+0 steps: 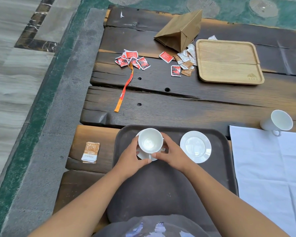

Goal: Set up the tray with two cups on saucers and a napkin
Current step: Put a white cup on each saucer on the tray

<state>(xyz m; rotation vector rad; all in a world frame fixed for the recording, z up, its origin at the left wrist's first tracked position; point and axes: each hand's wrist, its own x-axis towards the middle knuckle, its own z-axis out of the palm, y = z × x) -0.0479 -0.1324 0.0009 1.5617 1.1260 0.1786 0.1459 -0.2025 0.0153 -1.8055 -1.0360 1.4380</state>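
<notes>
Far table: brown paper bag (179, 29) on its side, wooden tray (229, 61) beside it, red packets (132, 59) scattered, orange stick sachet (124, 89); nothing lies between hands and work. Dark tray (169, 185) nearest. On its far left, upright cup (150, 140), white, glossy, sits on loaded saucer (143, 155); left hand (132, 158) and right hand (173, 153) both curl round that saucer's rim. Bare saucer (195, 146) just beside. Second cup (278, 120) lies tipped at the far edge of the white napkin (270, 168), off the tray.
</notes>
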